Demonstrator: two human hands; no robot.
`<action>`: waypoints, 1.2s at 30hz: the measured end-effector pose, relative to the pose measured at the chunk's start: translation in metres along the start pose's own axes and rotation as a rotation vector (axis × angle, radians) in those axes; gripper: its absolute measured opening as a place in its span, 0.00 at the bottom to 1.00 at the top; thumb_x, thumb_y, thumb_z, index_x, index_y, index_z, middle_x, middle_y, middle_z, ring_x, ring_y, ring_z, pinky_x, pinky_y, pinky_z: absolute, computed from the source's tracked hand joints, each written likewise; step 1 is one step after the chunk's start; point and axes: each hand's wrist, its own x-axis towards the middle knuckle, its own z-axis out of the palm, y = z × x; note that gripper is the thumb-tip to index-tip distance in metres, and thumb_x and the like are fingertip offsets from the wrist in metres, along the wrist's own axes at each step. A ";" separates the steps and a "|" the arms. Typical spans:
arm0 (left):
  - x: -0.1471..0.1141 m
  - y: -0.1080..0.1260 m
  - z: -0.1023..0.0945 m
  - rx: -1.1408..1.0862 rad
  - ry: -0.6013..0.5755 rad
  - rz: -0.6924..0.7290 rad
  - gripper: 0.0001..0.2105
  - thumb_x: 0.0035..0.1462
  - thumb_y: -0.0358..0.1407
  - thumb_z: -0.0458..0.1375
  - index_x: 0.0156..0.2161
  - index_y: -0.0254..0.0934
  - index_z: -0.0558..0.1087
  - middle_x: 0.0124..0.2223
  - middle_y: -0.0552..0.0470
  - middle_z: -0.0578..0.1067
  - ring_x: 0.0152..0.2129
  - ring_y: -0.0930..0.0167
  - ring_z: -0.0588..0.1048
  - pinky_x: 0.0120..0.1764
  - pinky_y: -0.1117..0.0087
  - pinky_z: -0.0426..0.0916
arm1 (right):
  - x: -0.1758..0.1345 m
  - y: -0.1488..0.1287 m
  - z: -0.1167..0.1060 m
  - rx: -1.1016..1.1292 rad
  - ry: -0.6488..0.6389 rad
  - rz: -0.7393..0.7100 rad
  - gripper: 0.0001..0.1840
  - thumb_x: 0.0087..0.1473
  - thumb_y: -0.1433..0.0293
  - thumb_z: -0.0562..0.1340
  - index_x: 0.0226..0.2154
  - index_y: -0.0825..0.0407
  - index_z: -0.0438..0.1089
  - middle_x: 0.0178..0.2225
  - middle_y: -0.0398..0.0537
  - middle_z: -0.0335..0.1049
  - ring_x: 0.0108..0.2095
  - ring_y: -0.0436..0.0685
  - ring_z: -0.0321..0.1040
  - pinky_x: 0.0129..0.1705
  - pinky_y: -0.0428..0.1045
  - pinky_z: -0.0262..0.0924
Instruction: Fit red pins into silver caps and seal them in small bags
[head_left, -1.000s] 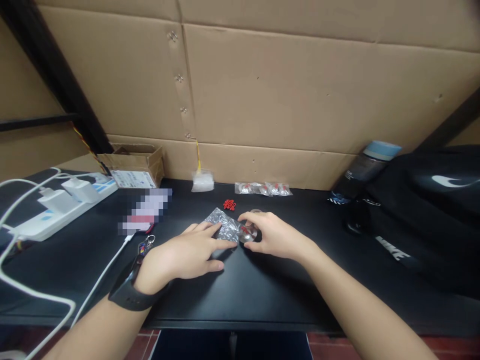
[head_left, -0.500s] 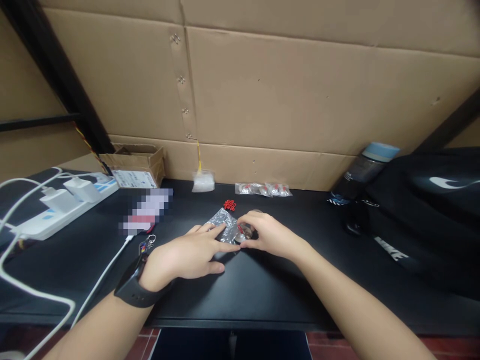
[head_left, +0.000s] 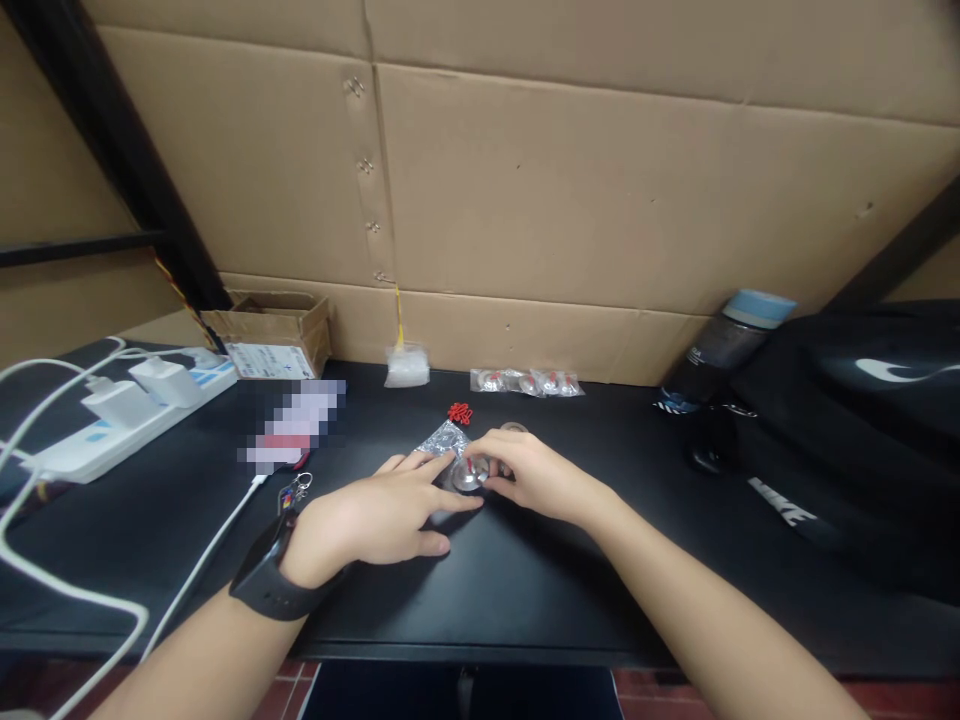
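Observation:
My left hand lies flat with its fingers spread, the fingertips pressing on a crinkled clear plastic bag. A small shiny silver disc with a red bit in its middle rests at the bag's right end, between the left fingers and my right hand. The right fingers are curled, with thumb and forefinger at the disc's right side. Part of another round, shiny piece shows behind the right knuckles. Just beyond the bag lies a red knotted cord.
Several similar discs in clear packets lie at the cardboard wall. A small packet and open carton stand left of them. A power strip with white cables is far left; a bottle and black bag are right.
The silver disc has shifted left and now lies flatter over the bag's end. My right fingers have moved slightly left with it; my left hand is nearly still.

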 end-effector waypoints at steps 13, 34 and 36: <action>-0.004 0.004 -0.004 0.008 -0.020 0.000 0.30 0.57 0.42 0.64 0.63 0.67 0.63 0.75 0.56 0.38 0.71 0.49 0.39 0.65 0.38 0.43 | 0.012 0.008 0.020 -0.285 0.182 0.123 0.24 0.51 0.67 0.73 0.51 0.46 0.69 0.48 0.48 0.72 0.44 0.59 0.65 0.46 0.54 0.63; -0.009 -0.010 -0.025 -0.069 0.051 0.260 0.28 0.55 0.26 0.56 0.56 0.61 0.73 0.72 0.63 0.53 0.69 0.55 0.49 0.67 0.49 0.48 | 0.009 0.012 0.008 -0.026 0.115 0.044 0.33 0.44 0.58 0.76 0.51 0.48 0.70 0.49 0.50 0.70 0.47 0.60 0.65 0.49 0.54 0.62; -0.007 -0.011 -0.031 -0.125 0.102 0.302 0.32 0.50 0.24 0.55 0.59 0.54 0.70 0.68 0.57 0.61 0.66 0.58 0.57 0.66 0.55 0.53 | 0.007 0.020 -0.002 0.133 0.111 0.028 0.25 0.51 0.58 0.72 0.49 0.48 0.71 0.47 0.49 0.70 0.45 0.57 0.67 0.47 0.51 0.63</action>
